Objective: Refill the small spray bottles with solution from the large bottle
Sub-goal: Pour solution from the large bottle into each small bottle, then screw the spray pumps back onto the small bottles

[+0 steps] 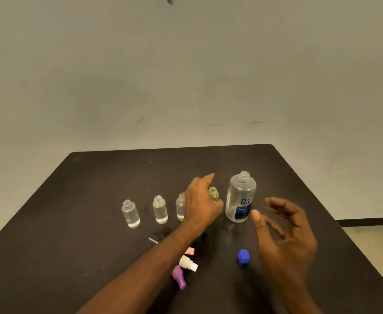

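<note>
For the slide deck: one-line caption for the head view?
Left hand holds the greenish small bottle beside the uncapped large bottle; right hand hovers open.

**Dark table against a pale wall**

A dark brown table [95, 200] fills the lower half of the view, its top scuffed and dotted with pale specks. Behind the table rises a plain off-white wall [186, 64], marked with smudges, a few short dark scratches and a small dark chip high up. A black skirting [367, 222] runs along the wall's foot to the table's right, above a strip of light floor [376, 243]. The light is dim and yellowish.
</note>
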